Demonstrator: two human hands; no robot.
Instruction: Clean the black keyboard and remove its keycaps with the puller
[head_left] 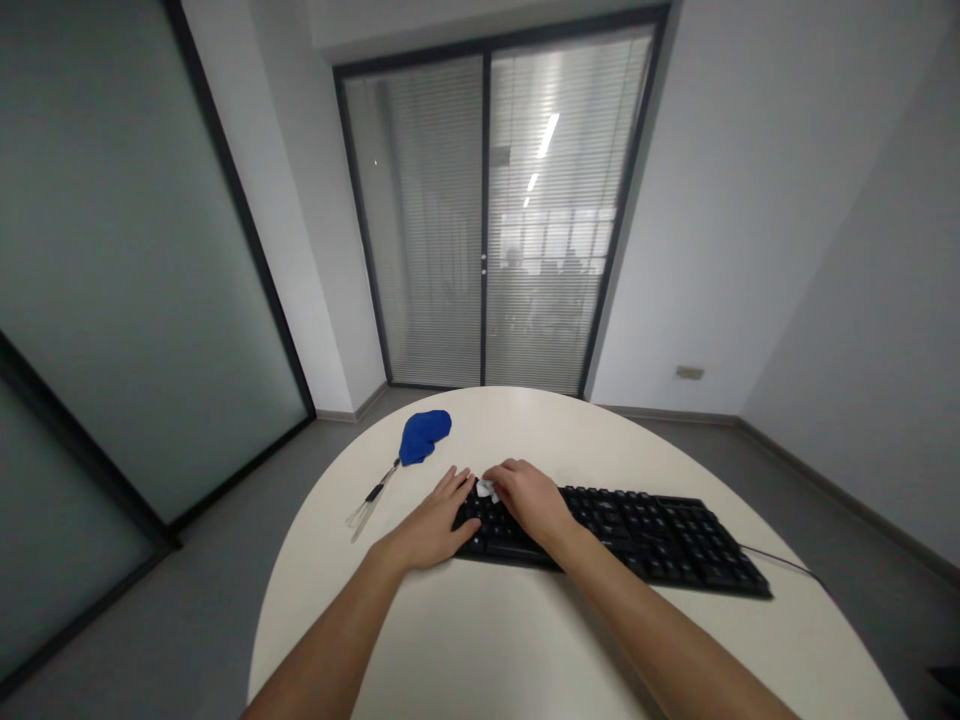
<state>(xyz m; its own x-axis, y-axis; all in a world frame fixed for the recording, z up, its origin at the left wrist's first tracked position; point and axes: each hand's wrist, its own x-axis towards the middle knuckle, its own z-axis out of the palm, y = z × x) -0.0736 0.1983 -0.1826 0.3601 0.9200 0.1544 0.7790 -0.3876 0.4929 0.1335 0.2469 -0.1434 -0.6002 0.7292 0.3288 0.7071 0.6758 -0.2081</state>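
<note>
A black keyboard (645,530) lies across the pale round table. My left hand (435,525) rests on its left end, fingers stretched out and thumb spread over the lower keys. Just right of it, my right hand (531,498) is closed on a small crumpled white wipe (486,490), pressed to the upper left keys. Part of the wipe is hidden under the fingers, so I cannot tell whether it is tissue or cloth.
Left of the keyboard lie a blue cloth (424,436) and, touching its lower end, slim tools (373,494) with black and metal parts. The keyboard cable (784,560) runs off to the right. Beyond the table (510,405) stand glass doors (484,220) with blinds.
</note>
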